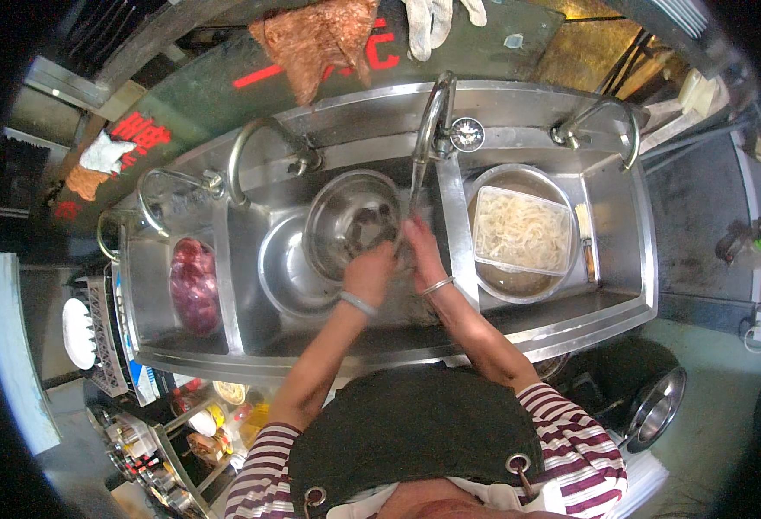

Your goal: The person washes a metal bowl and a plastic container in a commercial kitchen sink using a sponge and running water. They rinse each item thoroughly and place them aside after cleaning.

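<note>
A stainless steel bowl (pixel 328 220) sits in the middle sink basin, partly over a second, wider steel bowl (pixel 283 272). My left hand (pixel 371 276) is at the near right side of the upper bowl, blurred, its fingertips hidden. Inside that bowl shows a dark patch; whether it is contents or reflection I cannot tell. My right hand (pixel 423 250) is just right of the bowl's rim, beneath the spout of the middle faucet (pixel 427 123). Its fingers are blurred too, and their grip is unclear.
In the right basin, a clear plastic tray of pale noodle-like strips (pixel 523 230) rests on a steel bowl (pixel 484 282). Raw red meat (pixel 194 285) lies in the left basin. A brush (pixel 586 243) stands by the right wall. Cloths (pixel 315 39) and gloves (pixel 429 26) hang behind.
</note>
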The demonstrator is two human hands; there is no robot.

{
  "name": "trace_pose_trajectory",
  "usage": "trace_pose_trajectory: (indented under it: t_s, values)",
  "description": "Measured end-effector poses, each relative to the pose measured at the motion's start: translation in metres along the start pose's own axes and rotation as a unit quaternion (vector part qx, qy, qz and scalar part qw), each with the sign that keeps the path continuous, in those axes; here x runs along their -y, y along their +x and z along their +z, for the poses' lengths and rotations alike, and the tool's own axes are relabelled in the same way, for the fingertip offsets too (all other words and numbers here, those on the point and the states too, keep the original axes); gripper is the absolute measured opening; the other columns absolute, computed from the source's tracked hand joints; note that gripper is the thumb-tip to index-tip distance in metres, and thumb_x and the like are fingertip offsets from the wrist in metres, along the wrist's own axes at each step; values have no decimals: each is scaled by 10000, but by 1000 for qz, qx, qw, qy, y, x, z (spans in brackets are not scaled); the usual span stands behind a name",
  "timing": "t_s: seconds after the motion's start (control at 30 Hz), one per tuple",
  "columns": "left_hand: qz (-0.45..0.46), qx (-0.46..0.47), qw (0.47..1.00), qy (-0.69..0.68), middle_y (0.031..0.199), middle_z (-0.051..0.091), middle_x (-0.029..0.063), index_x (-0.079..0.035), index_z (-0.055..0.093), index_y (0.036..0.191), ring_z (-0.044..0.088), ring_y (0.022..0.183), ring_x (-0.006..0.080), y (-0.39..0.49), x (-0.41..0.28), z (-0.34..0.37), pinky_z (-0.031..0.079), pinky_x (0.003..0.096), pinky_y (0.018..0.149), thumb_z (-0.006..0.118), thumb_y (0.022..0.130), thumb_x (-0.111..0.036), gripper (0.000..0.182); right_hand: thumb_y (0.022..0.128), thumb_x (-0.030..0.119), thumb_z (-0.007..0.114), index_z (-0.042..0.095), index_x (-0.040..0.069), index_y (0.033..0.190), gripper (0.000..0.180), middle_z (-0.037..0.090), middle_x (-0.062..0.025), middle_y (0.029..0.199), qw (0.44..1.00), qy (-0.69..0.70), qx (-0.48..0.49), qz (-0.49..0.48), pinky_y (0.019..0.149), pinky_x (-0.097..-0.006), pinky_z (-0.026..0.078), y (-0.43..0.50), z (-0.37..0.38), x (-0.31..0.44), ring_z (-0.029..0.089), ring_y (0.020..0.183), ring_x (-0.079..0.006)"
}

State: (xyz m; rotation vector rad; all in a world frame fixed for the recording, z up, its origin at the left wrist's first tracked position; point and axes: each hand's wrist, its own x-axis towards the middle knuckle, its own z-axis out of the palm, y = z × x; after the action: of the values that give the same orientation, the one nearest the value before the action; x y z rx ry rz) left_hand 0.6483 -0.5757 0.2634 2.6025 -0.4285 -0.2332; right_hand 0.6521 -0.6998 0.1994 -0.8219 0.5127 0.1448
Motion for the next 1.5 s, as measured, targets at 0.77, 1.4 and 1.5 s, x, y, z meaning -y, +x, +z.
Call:
trace_pose_trajectory:
  t_s: [0.77, 1.4, 1.5]
  values:
    - [-356, -30, 747, -561, 998, 552, 124, -54, 367, 1236, 599, 775, 239, -50, 99, 54, 535, 361, 581, 501, 722, 22, 536, 786, 133, 643, 521, 38, 1220, 461, 523, -157, 1249, 828, -429, 6, -361, 952, -330, 408, 5, -4, 44, 521, 1120, -214]
    - [-485, 123, 494, -711, 851, 554, 127, -13, 469, 1028, 620, 837, 312, -99, 68, 52, 528, 551, 811, 475, 731, 40, 301, 773, 203, 576, 619, 146, 997, 235, 508, -101, 1198, 443, -733, 338, -391, 896, -482, 395, 20, 19, -33, 460, 1121, -324]
    - [-417, 13, 651, -635, 1106, 500, 166, -44, 372, 1262, 588, 929, 346, -90, 66, 38, 561, 542, 672, 464, 740, 44, 538, 784, 211, 557, 591, 176, 1084, 305, 486, -97, 1227, 414, -797, 237, -371, 885, -477, 399, 36, 8, -39, 431, 1150, -315]
